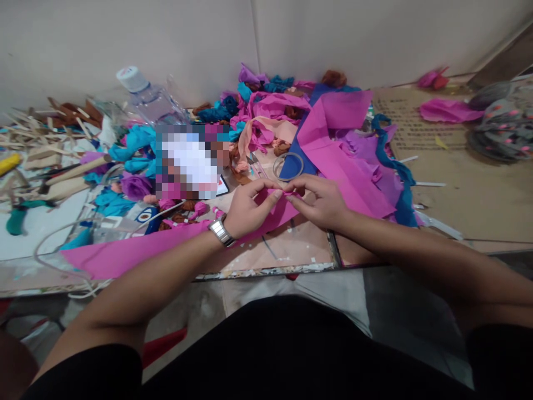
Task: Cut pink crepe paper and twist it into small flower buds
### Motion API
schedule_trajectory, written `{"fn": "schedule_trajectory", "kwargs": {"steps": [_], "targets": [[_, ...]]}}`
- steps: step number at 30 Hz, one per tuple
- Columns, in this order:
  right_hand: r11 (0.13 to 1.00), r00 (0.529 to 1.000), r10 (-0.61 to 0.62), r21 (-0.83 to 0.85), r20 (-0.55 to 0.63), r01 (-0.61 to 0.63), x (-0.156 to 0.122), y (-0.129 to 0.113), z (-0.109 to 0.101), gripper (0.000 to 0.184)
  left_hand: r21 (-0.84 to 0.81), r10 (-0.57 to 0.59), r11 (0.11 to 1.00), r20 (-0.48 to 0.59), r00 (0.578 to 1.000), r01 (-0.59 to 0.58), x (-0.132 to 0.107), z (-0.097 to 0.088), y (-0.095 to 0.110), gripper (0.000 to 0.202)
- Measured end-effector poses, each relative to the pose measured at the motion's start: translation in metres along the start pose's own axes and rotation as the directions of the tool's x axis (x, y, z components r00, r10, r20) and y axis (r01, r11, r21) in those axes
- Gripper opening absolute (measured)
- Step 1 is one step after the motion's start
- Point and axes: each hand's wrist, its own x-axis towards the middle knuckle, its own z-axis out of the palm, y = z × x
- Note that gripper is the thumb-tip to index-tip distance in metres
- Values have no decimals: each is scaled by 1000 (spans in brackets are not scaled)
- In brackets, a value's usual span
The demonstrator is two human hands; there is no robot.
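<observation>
My left hand (pixel 252 210), with a metal watch on its wrist, pinches a long pink crepe paper strip (pixel 141 249) between thumb and fingers. Close against it, my right hand (pixel 320 201) pinches the same strip, so the fingertips of both almost meet. From my hands the strip trails left across the table to its front edge. Just beyond my fingers lie a roll of clear tape (pixel 288 166) and small scissors (pixel 256 164). Wide pink crepe paper sheets (pixel 345 161) spread to the right of the tape.
A plastic bottle (pixel 152 100) stands at the back left, near a blurred-out patch. Wooden sticks and tools (pixel 54 155) pile up at far left. Crumpled coloured paper (pixel 270 108) lies along the wall. Cardboard (pixel 470 194) and a grey mesh bundle (pixel 506 125) are on the right.
</observation>
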Motion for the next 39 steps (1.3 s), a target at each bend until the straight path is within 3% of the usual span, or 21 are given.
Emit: {"fn": "schedule_trajectory", "kwargs": {"steps": [24,39], "targets": [[993,996,-94,-69,8,94,2,-2,-2,10,3,-14,1000,23,1000,14,-2,1,4,29],[970,981,192,150,-1,-190,1,-4,4,13,42,68,997,7,998,-68,-3,2,2,22]]}}
